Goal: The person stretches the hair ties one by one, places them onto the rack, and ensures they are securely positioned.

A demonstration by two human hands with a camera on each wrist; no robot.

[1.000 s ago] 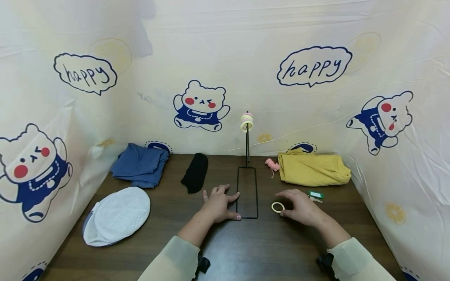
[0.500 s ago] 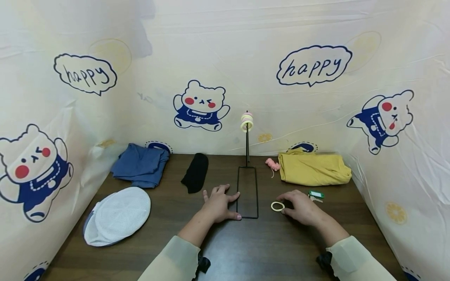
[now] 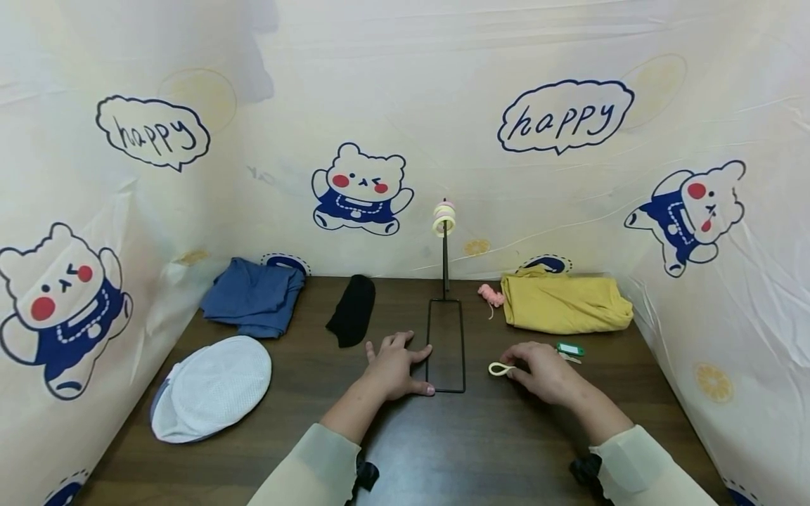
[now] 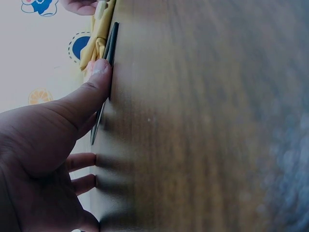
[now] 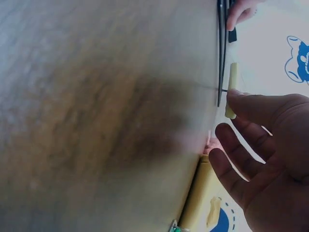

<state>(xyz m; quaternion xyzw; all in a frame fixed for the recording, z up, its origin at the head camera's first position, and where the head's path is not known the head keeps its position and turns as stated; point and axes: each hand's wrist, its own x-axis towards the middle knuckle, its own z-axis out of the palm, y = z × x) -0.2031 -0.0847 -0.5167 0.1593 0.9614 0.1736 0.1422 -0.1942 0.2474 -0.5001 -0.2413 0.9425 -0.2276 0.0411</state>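
My right hand [image 3: 541,370] pinches a pale yellow hair tie [image 3: 498,369] between thumb and forefinger, close over the table. The tie is squeezed into a narrow loop that sticks out to the left of the fingertips; in the right wrist view the hair tie [image 5: 233,77] appears edge-on. My left hand [image 3: 394,367] lies spread beside the black wire stand's base [image 3: 464,351], thumb pressing its near left corner and forefinger at its left bar. From the base's far end rises an upright post, with several pale yellow and pink hair ties [image 3: 444,219] hanging near its top.
A white cap [image 3: 215,390] and folded blue cloth [image 3: 256,295] lie at left, with a black sock [image 3: 353,313] nearer the middle. Pink yarn [image 3: 490,296], folded yellow cloth [image 3: 563,303] and a key with a green tag [image 3: 570,349] lie at right. Printed sheeting surrounds the table.
The hair tie has gone from a round ring to a narrow, pinched loop as my right fingers close on it. My left hand stays on the stand's base.
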